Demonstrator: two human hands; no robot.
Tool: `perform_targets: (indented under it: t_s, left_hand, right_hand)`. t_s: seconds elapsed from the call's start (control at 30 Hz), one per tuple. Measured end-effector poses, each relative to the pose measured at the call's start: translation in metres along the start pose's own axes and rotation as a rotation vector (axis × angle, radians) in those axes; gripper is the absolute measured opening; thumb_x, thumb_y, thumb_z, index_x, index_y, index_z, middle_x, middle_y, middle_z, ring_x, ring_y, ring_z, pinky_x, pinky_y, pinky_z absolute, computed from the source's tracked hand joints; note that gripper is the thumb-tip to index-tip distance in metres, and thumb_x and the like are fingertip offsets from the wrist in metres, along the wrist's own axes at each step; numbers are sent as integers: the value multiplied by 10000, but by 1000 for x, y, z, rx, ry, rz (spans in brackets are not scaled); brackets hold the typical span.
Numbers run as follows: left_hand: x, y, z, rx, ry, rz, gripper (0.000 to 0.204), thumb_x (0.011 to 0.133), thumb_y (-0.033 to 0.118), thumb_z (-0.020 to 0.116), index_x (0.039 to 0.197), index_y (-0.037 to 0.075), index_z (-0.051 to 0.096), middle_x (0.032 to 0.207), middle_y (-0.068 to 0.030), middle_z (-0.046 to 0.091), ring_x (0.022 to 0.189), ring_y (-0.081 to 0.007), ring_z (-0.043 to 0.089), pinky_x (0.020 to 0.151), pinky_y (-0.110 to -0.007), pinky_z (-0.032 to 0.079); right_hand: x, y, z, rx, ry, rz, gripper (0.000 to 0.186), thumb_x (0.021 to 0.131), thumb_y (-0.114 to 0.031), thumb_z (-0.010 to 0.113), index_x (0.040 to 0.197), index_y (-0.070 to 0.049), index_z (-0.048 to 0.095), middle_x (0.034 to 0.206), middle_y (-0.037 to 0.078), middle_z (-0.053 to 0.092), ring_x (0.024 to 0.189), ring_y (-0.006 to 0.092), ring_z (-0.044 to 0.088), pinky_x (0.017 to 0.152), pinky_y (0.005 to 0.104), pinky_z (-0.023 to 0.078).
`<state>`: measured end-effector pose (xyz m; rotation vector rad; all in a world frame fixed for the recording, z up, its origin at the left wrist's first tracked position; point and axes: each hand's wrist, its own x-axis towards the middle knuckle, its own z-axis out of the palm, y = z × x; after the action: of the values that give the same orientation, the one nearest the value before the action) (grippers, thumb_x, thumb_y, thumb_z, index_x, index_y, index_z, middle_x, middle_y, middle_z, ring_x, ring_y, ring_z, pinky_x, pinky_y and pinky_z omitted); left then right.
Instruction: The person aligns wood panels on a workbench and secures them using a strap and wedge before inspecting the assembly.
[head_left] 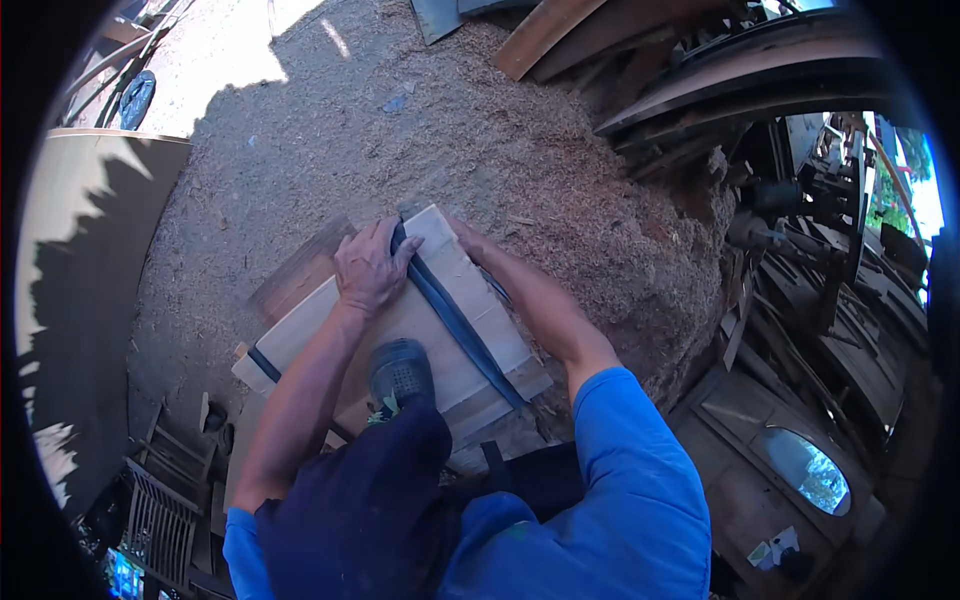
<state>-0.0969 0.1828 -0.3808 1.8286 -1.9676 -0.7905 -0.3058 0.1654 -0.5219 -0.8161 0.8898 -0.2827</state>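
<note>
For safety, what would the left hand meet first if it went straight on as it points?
The left hand would probably meet the dark strap first; whether they touch is unclear.

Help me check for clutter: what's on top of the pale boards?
A shoe, the left hand and a long dark strip, with another dark strip at the left end. What lies directly beneath them is covered.

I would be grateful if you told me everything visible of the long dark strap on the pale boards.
The strap is a long, narrow, blue-black band that looks like rubber, with lengthwise creases. It runs slantwise across the top of the pale boards, from their far edge toward the near right one. The left hand has its thumb against it near the far end. Whether the mostly hidden right hand touches it cannot be told.
</note>
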Motion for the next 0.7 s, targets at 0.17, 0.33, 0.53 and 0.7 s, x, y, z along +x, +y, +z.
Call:
perform_targets:
  t_s: [0.17, 0.33, 0.53, 0.7]
  left_hand:
    - [11, 14, -2, 92, -132, -97, 484, 885, 581, 595, 1006, 117, 661, 832, -125, 683, 824, -334, 673, 733, -456, 497]
    - [12, 12, -1, 218, -244, -196, 578, 896, 665, 509, 1005, 118, 661, 854, -153, 698, 850, -348, 680, 741, -464, 494]
    - [8, 17, -5, 179, -218, -225, 580, 921, 654, 476, 1005, 109, 656, 869, -197, 683, 877, -422, 652, 765, -510, 475]
    - [12, 18, 4, 213, -199, -168, 585, 933, 635, 473, 1020, 84, 649, 881, -205, 681, 895, -417, 652, 780, -510, 470]
  right_hand:
    - [-35, 11, -15, 2, 41, 100, 346, 982, -353, 565, 1073, -54, 713, 922, 57, 703, 796, 115, 633, 712, 308, 536]
    - [-90, 13, -35, -309, 53, 49, 423, 981, -463, 537, 907, -73, 686, 694, 3, 591, 639, 129, 510, 585, 314, 412]
    - [-184, 74, -34, -362, 287, -26, 368, 998, -385, 538, 860, -61, 647, 663, -24, 510, 629, 79, 456, 566, 274, 368]
    - [-207, 120, -14, -166, 354, -32, 358, 989, -366, 554, 860, -46, 650, 700, -25, 536, 685, 82, 486, 618, 280, 395]
